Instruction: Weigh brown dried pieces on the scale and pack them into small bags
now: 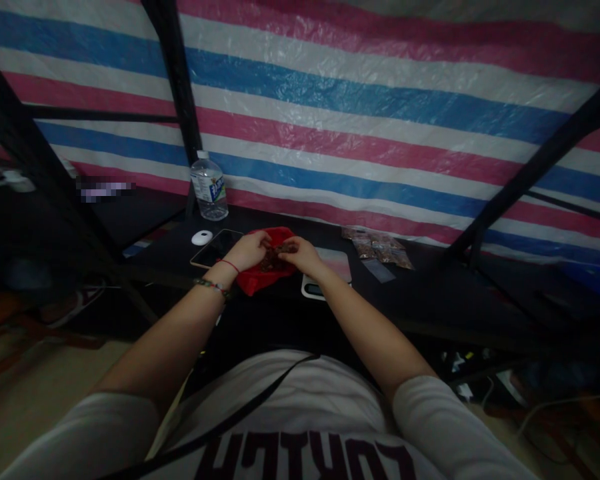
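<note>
Red plastic bag (251, 283), just one, at the table's (420, 287) front edge, mouth spread, seemingly for easy reaching! Right hand (304, 255): grip clamped on brown pieces (269, 262). Left hand (247, 252): grip among them, closed or not, can't tell. One scale (338, 264) lies flat, handily beside; one phone (215, 249), one white oval object (202, 237), one bottle (209, 190) leftward; rightward, heaped packets (380, 247) too overlapped to count, one flat sachet (379, 270).
</note>
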The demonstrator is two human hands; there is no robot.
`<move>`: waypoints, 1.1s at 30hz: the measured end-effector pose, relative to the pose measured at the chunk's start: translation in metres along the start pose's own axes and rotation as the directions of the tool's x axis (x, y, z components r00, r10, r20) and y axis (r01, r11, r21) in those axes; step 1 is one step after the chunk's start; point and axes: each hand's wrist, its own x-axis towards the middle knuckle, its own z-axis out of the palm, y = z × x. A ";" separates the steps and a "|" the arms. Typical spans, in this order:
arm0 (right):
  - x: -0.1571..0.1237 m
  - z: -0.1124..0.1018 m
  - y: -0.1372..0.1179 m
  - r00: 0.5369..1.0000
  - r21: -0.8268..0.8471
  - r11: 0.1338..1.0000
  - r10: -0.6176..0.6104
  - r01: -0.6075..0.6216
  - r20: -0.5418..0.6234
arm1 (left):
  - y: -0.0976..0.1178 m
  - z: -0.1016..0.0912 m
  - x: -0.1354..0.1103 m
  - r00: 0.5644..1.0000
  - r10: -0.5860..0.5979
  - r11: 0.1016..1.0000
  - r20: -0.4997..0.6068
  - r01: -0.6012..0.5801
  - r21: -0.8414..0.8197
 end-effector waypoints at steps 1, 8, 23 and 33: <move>-0.002 -0.002 0.000 1.000 0.056 0.998 0.011 -0.011 -0.008 | 0.001 0.002 0.000 1.000 0.006 1.000 -0.011 -0.006 -0.025; -0.012 -0.018 -0.003 0.998 0.352 0.936 -0.009 0.030 -0.060 | 0.003 0.007 0.000 0.998 0.038 0.994 -0.052 -0.032 0.107; -0.052 -0.117 0.050 0.980 -0.375 0.920 0.045 -0.116 -0.194 | 0.006 0.018 -0.009 0.932 0.079 0.893 0.354 -0.224 0.391; -0.073 -0.185 0.068 0.940 -0.690 0.653 0.110 -0.313 -0.323 | 0.001 0.027 -0.005 0.974 0.194 0.905 0.120 -0.225 0.362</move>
